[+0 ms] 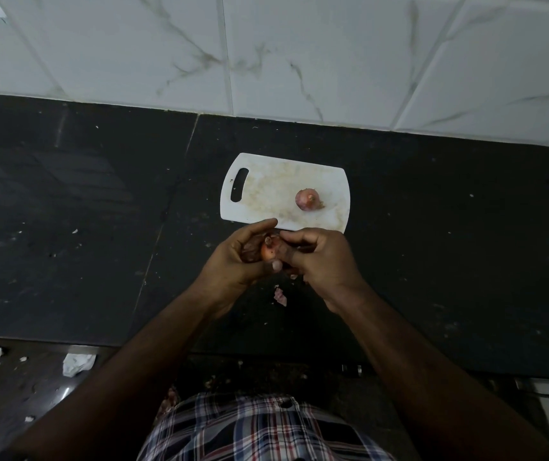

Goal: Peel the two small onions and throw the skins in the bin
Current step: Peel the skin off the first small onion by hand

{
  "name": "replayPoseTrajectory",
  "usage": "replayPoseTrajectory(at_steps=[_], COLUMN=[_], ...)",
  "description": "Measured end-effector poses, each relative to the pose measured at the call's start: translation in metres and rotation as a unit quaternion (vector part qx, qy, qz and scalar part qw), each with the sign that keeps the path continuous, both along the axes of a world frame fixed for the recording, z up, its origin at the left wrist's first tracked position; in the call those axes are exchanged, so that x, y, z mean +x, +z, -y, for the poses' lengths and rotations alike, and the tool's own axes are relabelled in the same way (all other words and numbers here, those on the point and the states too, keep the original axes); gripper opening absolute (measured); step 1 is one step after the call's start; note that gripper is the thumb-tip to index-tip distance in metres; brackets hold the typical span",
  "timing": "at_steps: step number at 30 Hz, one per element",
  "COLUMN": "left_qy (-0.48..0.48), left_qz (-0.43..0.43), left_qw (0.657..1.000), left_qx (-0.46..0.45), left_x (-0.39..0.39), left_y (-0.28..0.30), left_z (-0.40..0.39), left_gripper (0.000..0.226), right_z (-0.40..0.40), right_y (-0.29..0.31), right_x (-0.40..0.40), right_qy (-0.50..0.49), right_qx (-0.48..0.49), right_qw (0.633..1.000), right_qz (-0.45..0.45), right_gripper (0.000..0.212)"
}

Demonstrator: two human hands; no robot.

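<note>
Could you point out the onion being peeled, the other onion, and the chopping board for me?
Onion being peeled (267, 251), head view: its bare orange side between the hands.
Other onion (307, 198), head view: middle of its pink skin.
Chopping board (266, 184), head view: bare stained surface beside the handle slot.

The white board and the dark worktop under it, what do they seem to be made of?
The cutting board looks like thin white plastic: matte, stained brownish, with rounded corners and a moulded handle slot. The worktop looks like polished dark stone, perhaps granite: faintly glossy, speckled, with a visible joint line between slabs. Neither is certain from sight alone.
</note>
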State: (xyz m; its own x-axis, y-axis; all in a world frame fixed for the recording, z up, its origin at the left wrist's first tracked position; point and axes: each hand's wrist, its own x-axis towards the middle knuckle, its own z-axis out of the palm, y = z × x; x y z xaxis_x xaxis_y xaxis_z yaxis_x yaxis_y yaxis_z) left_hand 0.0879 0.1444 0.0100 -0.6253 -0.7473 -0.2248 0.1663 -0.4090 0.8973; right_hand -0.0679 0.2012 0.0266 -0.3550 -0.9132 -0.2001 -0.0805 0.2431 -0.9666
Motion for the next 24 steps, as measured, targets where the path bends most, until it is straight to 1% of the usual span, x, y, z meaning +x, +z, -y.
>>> replayPoseTrajectory(at_steps=[4, 8, 10, 12, 14, 16, 20, 24], left_qy=[0.009, 0.008, 0.017, 0.021, 0.024, 0.03, 0.037, 0.048], left_qz=[0.003, -0.007, 0.002, 0.021, 0.035, 0.051, 0.069, 0.077], left_qw=[1.0, 0.999, 0.999, 0.999, 0.999, 0.998, 0.996, 0.994], left_qx=[0.011, 0.04, 0.038, 0.013, -0.012, -0.031, -0.052, -0.055], left_x=[0.001, 0.002, 0.002, 0.002, 0.001, -0.001, 0.0, -0.001], left_y=[0.003, 0.001, 0.0, -0.002, -0.002, 0.0, 0.002, 0.002], left_z=[0.001, -0.001, -0.002, -0.002, -0.003, -0.004, -0.004, -0.004], left_gripper=[0.072, 0.065, 0.062, 0.057, 0.051, 0.05, 0.053, 0.052], right_z=[-0.004, -0.004, -0.003, -0.003, -0.005, -0.006, -0.006, -0.008], right_y=[0.002, 0.002, 0.001, 0.0, 0.001, 0.001, -0.001, -0.005], right_x=[-0.001, -0.003, -0.007, -0.01, -0.009, -0.007, -0.006, -0.009], right_qy=[-0.038, -0.043, -0.037, 0.002, 0.04, 0.029, 0.008, -0.015], right_qx=[-0.007, 0.0, 0.015, 0.023, 0.014, -0.005, -0.028, -0.016], right_qw=[0.998, 0.998, 0.998, 1.0, 0.996, 0.992, 0.988, 0.991], right_qz=[0.049, 0.037, 0.043, 0.007, -0.072, -0.125, -0.153, -0.129], right_gripper=[0.012, 0.011, 0.011, 0.013, 0.023, 0.028, 0.019, 0.018])
